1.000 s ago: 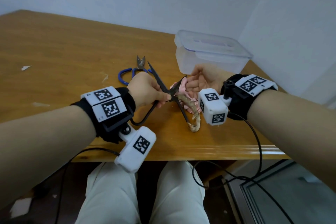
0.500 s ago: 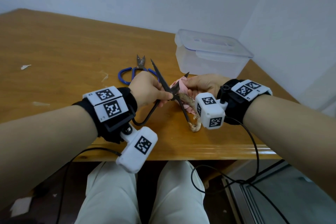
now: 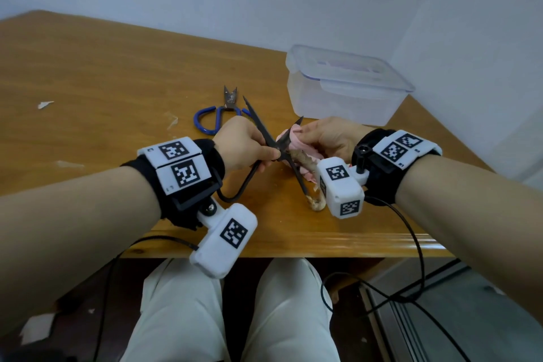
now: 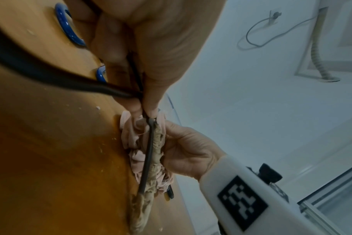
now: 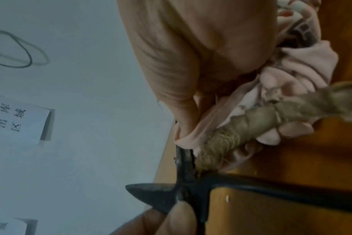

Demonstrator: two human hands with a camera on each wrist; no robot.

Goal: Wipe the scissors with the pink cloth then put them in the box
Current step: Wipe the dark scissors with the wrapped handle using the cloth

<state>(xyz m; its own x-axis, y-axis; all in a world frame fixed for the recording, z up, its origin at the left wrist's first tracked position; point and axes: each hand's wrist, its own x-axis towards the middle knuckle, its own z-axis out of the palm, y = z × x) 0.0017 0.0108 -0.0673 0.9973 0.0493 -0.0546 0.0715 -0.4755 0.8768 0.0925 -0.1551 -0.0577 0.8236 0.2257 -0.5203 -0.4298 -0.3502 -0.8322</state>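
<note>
Black iron scissors [image 3: 260, 126] are spread open above the table's front edge; one handle is wrapped in tan twine [image 3: 305, 163]. My left hand [image 3: 249, 147] pinches them at the pivot, thumb and finger on either side [image 4: 149, 109]. My right hand [image 3: 320, 138] grips the bunched pink cloth [image 3: 295, 138] around the right blade, whose tip pokes out above the fingers. The right wrist view shows the cloth [image 5: 291, 71] folded over the blade beside the twine-wrapped handle, with the pivot [image 5: 181, 190] just below. The clear plastic box [image 3: 343, 91] stands at the back right with its lid on.
A second pair of scissors with blue handles [image 3: 210, 119] lies on the wooden table [image 3: 102, 82] just behind my left hand. Small white scraps dot the table on the left. Cables hang below the front edge, above my lap.
My right hand has rolled from palm-up to knuckles-up, sliding the cloth along the right blade. The scissors shifted slightly; my left hand keeps its pinch.
</note>
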